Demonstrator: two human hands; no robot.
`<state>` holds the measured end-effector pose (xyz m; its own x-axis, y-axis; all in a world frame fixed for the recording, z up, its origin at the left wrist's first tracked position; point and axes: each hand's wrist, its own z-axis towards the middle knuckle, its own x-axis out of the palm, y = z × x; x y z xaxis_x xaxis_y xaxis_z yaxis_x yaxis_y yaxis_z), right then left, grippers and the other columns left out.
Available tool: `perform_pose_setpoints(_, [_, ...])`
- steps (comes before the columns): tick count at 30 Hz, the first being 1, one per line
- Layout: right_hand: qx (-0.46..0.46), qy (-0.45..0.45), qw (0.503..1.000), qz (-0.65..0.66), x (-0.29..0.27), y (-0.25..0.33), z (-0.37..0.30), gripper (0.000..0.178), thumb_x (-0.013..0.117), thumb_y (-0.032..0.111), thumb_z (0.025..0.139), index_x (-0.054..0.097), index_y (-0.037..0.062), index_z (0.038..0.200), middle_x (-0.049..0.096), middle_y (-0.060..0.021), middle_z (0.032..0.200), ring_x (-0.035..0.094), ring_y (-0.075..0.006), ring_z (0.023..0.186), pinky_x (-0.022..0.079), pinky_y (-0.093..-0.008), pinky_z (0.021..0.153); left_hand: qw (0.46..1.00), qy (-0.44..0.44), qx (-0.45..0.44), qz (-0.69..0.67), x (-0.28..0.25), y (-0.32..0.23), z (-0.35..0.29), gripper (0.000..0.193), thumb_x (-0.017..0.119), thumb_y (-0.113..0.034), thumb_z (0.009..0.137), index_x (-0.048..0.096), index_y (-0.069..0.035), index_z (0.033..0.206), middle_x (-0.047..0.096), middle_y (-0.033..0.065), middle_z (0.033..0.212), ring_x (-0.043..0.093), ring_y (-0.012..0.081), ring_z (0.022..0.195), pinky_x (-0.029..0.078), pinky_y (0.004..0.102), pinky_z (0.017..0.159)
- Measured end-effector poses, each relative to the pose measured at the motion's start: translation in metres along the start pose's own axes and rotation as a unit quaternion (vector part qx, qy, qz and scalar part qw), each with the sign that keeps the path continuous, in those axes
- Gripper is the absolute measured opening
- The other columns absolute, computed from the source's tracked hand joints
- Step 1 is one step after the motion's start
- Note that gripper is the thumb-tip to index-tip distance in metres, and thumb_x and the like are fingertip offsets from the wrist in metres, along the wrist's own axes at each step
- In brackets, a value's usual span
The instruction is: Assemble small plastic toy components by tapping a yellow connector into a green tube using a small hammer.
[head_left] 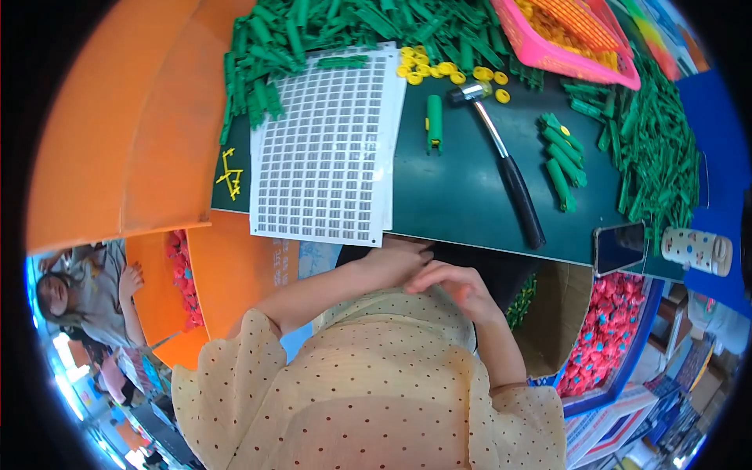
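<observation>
Both my hands rest in front of my body, just below the near table edge. My left hand (398, 258) lies across my lap, its fingers partly hidden, so its grip cannot be made out. Beside it, my right hand (456, 283) has loosely bent fingers spread apart, with nothing seen in them. Nearest on the table is a sheet of small grey printed labels (321, 157), overhanging the edge. A black-handled hammer (513, 184) lies to its right. Between them stands a green plastic tube part (435, 124) with yellow bits. More green tube parts (564, 160) lie right of the hammer.
Green plastic pieces (658, 149) heap along the back and right, with yellow caps (423, 66), a pink basket (576, 70) and a yellow sprue (230, 174). A phone (619, 247) sits at the right edge. Below are a box of red pieces (607, 329); another person (102, 290) sits left.
</observation>
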<state>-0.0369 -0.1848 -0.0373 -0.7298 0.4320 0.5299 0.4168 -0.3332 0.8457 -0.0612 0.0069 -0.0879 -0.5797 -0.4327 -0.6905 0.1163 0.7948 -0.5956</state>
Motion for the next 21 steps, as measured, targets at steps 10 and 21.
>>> perform_pose_setpoints(10, [-0.097, 0.049, 0.891, -0.441, 0.027, 0.036, 0.034, 0.066, 0.072, 0.048, 0.08, 0.059, 0.003, 0.126, 0.048, -0.0151, 0.136, 0.041, -0.0352, 0.131, 0.034, -0.0466, 0.107, 0.95, 0.142, 0.19, -0.203, -0.092, -0.068, -0.057, 0.015, 0.056, -0.007, 0.081, 0.062, 0.005, 0.088, 0.061, 0.018, 0.088, 0.061, 0.0281, 0.08, 0.05, 0.0338, 0.07])
perform_pose_setpoints(21, [-0.069, 0.018, 0.891, -0.449, 0.007, 0.051, 0.027, 0.067, 0.078, 0.024, 0.074, 0.052, 0.001, 0.132, 0.052, -0.0173, 0.133, 0.053, -0.0333, 0.119, 0.043, -0.0403, 0.099, 0.937, 0.025, 0.34, -0.074, -0.13, -0.077, -0.051, 0.026, 0.065, -0.022, 0.085, 0.058, 0.004, 0.085, 0.061, 0.0177, 0.082, 0.061, 0.0326, 0.078, 0.049, 0.0393, 0.069])
